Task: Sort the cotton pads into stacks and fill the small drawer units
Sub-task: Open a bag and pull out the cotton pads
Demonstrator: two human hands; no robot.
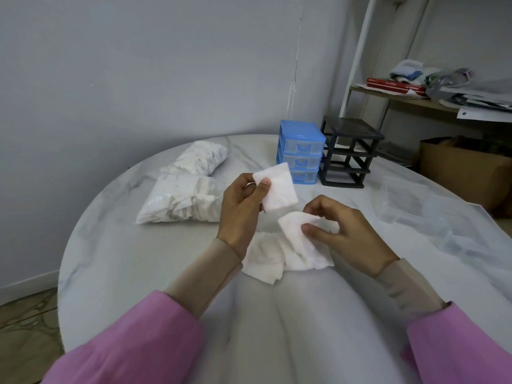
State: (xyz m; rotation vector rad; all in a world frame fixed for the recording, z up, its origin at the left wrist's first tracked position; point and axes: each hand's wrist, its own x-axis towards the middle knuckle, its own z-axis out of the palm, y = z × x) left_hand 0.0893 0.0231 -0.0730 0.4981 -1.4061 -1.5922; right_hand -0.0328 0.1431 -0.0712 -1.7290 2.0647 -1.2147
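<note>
Marble table (138, 273): left hand (238, 212) pinches one cotton pad (277, 189), right hand (349, 236) pinches another pad (293, 225), blue drawer unit (300, 151) behind.

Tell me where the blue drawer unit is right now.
In the head view, the blue drawer unit stands at the table's far side, right of centre, beside the black drawer frame on its right.

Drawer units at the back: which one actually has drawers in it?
The blue drawer unit, left of the pair: three clear drawers fill it. The black drawer unit beside it is an empty frame.
</note>
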